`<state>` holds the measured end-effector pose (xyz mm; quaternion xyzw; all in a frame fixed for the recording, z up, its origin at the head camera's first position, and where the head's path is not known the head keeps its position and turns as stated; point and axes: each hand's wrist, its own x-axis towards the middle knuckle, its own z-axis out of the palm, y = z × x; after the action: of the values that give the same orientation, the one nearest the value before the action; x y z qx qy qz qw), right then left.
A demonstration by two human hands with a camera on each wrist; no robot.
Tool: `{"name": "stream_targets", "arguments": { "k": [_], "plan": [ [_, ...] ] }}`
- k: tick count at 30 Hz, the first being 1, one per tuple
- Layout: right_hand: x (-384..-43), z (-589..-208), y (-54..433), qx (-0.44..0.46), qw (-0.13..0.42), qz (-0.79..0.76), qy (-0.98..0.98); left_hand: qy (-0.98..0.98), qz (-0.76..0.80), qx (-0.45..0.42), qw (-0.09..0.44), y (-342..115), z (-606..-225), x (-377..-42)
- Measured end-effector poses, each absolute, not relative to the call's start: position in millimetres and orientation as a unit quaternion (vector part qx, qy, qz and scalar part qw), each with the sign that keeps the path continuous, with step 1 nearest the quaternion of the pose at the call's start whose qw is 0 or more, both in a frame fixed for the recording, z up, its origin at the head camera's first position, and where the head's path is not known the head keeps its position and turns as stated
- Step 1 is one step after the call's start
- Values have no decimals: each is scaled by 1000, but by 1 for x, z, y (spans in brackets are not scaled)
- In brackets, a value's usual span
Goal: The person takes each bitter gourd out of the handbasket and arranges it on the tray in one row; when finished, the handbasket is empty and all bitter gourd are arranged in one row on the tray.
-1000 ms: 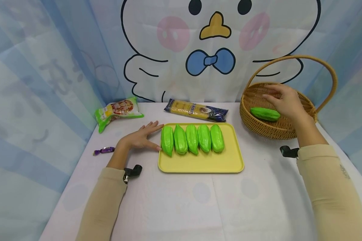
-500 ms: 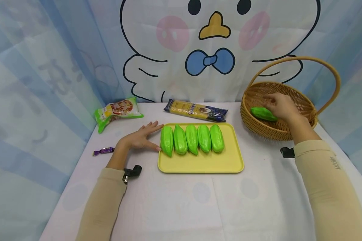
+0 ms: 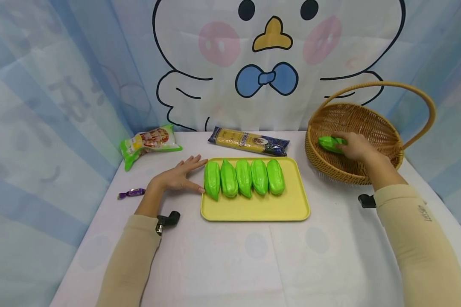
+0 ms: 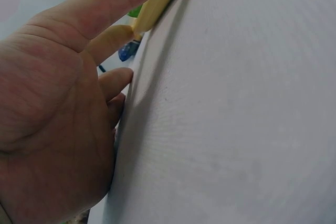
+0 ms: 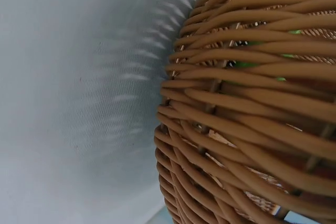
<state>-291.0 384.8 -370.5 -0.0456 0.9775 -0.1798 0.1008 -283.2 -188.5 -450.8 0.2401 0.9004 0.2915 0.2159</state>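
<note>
My right hand (image 3: 356,147) reaches inside the wicker basket (image 3: 395,151) and grips the right end of a bright green, ridged toy vegetable (image 3: 329,144). In the right wrist view the basket's woven wall (image 5: 252,93) covers that hand; only bits of green show through the gaps. My left hand (image 3: 178,175), fingers spread, rests at the left edge of the yellow tray (image 3: 253,209), with thumb and index finger touching its rim. Several matching green vegetables (image 3: 243,178) lie side by side along the tray's back half. The left wrist view shows the palm (image 4: 52,103) beside the tray edge (image 4: 157,3).
Behind the tray lies a long gold and blue packet (image 3: 249,141). A green and white snack bag (image 3: 151,144) is at the back left, with a purple wrapped candy (image 3: 131,193) in front of it. The basket's tall handle (image 3: 407,88) arches over its opening. A printed curtain (image 3: 269,111) hangs behind.
My right hand has lowered into the basket and closed its fingers on the green vegetable there. The basket's handle has tipped slightly forward. My left hand stays at the tray's edge.
</note>
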Motion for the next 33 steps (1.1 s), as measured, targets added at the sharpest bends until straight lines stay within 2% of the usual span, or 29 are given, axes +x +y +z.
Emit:
{"name": "stream_targets", "arguments": {
  "k": [18,26,33],
  "plan": [
    [-292,-373,383,-75,87,-168,979,901,293,235,217,-188,-451,-283],
    [-292,-371,379,-77,102,-189,974,900,293,237,217,-188,-451,-284],
    [-292,-367,379,-62,78,-206,974,899,296,236,220,-189,-451,-284]
  ]
}}
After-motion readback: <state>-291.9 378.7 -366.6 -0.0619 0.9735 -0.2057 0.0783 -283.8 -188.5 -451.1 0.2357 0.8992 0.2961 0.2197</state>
